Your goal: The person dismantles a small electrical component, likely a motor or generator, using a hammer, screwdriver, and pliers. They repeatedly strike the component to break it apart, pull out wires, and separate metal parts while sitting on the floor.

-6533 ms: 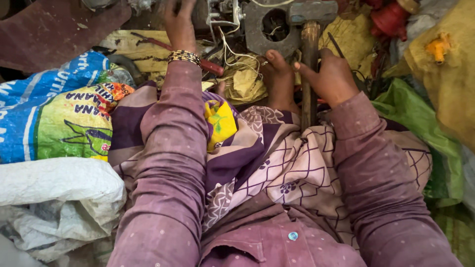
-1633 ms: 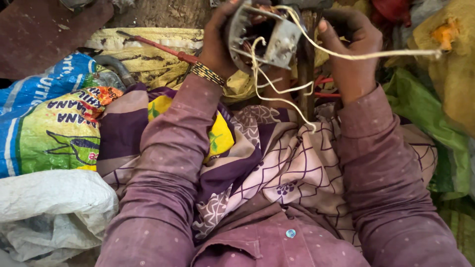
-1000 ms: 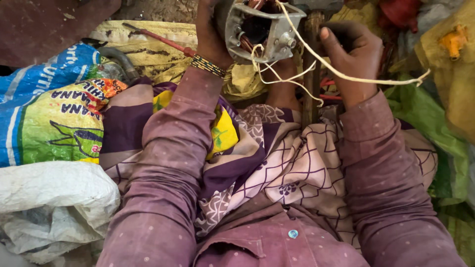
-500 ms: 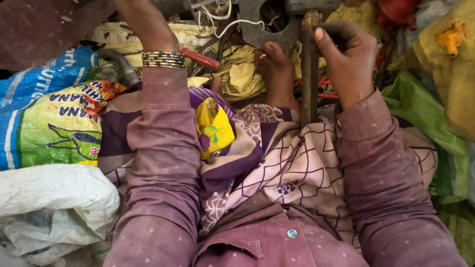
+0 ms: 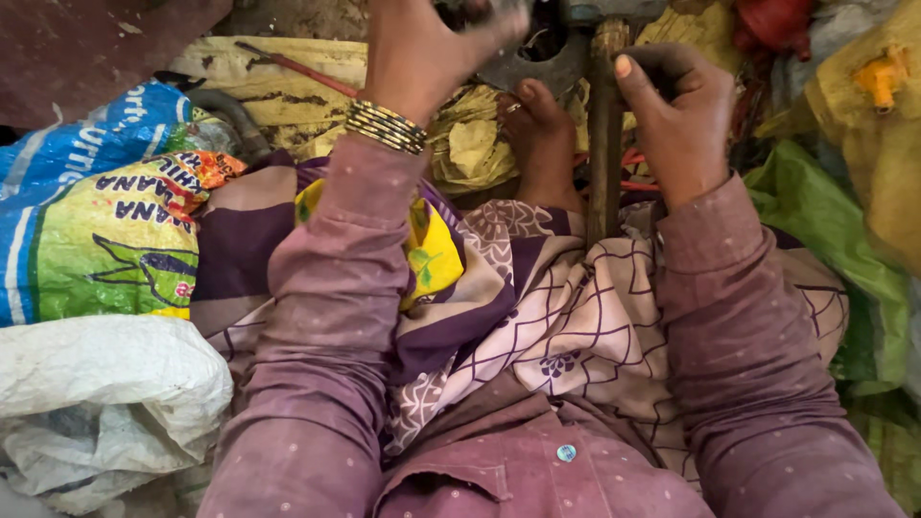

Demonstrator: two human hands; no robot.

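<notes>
Wide view first: the person sits low among sacks, with a big blue, green and yellow woven sack (image 5: 106,230) at the left, a crumpled white sack (image 5: 96,403) near-left of it, and green plastic sheeting (image 5: 825,240) on the right. A patterned purple and cream cloth (image 5: 537,317) covers the lap in the middle.

Far centre, a grey metal plate (image 5: 537,62) with a round hole lies on the yellowish sacking (image 5: 470,144), and a bare foot (image 5: 542,144) presses against its near edge. It looks heavy and rigid, with hard edges; I'd say it wants a firm grip on the rim, away from the hole.

Just right of the plate stands a rusty upright rod (image 5: 604,134), stiff and rough, probably gritty rather than slippery. The right hand (image 5: 681,115) is curled around it from the right, thumb up, holding mid-shaft, which seems the sensible place for control.

The left hand (image 5: 422,58), with gold bangles (image 5: 386,127) on the wrist, is raised at the far edge over the plate. The fingers are blurred and partly cut off, so I cannot tell whether they grip anything.

Small bits: a thin red-handled tool (image 5: 297,67) lies far-left on the sacking, and a yellow plastic fitting (image 5: 878,82) sits far-right.
</notes>
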